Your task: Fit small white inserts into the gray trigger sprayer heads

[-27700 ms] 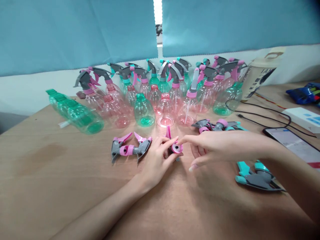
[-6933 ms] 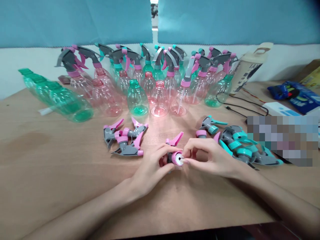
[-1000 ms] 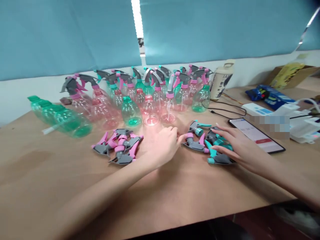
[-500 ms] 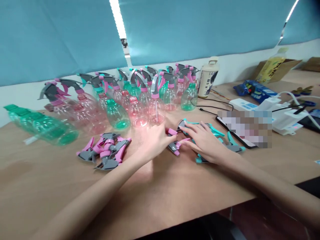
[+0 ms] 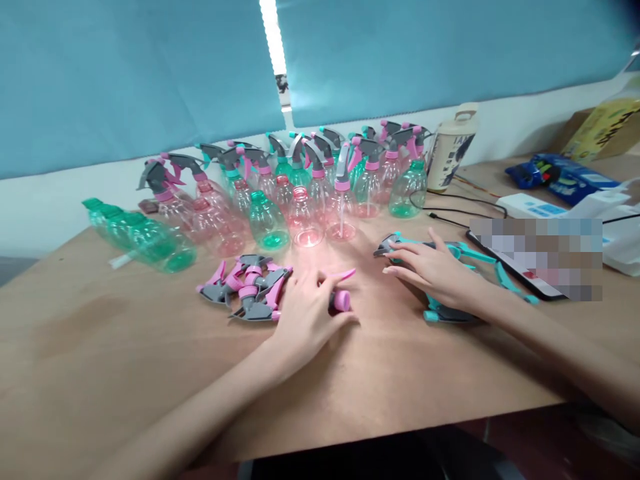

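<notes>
My left hand (image 5: 310, 310) is curled over a grey-and-pink trigger spray head (image 5: 343, 301). Its pink collar and trigger stick out past my fingers, while the rest is hidden beneath my palm. Touching or close beside this hand lies a pile of grey-and-pink spray heads (image 5: 249, 291). My right hand (image 5: 433, 270), fingers stretched and apart, lies over a group of grey-and-teal spray heads (image 5: 443, 312), partly covering them. Behind both hands stand clear pink bottles (image 5: 306, 227) and green bottles (image 5: 270, 227), some open-necked and others topped with spray heads.
Several green bottles (image 5: 145, 240) stand in a tight row at the left. At the back right are a cream drink bottle (image 5: 453, 150), a black cable (image 5: 455, 207), a phone (image 5: 540, 263), a white power strip (image 5: 530, 207) and a blue packet (image 5: 565, 177). The table edge runs along the front.
My left hand has drawn the pink spray head away from my right hand, towards the pink pile. My right hand stays over the teal ones. The view has shifted left.
</notes>
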`<move>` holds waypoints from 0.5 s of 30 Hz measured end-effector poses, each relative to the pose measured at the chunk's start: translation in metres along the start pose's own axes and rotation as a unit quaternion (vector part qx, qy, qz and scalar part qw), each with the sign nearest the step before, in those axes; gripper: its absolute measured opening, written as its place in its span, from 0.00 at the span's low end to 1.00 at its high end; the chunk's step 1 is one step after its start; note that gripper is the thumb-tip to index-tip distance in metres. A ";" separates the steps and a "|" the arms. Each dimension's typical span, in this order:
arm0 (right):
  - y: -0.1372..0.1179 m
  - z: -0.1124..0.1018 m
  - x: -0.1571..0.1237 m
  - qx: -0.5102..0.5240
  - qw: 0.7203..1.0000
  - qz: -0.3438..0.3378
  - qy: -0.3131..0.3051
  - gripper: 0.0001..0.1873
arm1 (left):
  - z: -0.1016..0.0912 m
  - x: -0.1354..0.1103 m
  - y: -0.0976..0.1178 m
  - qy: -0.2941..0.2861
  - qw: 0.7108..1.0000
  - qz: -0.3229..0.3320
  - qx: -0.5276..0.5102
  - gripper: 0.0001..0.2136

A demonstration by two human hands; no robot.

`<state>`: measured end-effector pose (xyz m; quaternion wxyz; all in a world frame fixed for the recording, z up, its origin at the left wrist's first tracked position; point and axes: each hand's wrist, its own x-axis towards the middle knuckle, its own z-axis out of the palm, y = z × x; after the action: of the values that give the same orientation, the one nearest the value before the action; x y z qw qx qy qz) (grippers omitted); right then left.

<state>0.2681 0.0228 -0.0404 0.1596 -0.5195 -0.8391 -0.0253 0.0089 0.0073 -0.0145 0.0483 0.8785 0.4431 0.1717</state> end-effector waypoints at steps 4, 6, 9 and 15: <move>-0.005 -0.005 0.008 -0.015 1.000 0.005 0.023 0.26 | -0.007 -0.007 0.000 -0.061 0.996 0.027 -0.053 0.19; -0.010 -0.010 0.014 -0.015 0.999 0.000 0.034 0.25 | -0.011 -0.002 -0.002 -0.077 0.994 0.058 -0.051 0.16; -0.023 -0.014 0.024 0.006 0.998 -0.019 0.053 0.23 | -0.014 0.011 -0.002 -0.120 0.987 0.107 0.006 0.14; -0.046 -0.007 0.026 0.124 0.989 -0.055 0.061 0.14 | -0.009 0.027 -0.006 -0.101 0.988 0.117 0.027 0.03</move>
<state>0.2183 0.0229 -0.0200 0.2721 -0.4462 -0.8517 0.0384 0.0166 0.0319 -0.0006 0.0485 0.9382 0.3345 0.0748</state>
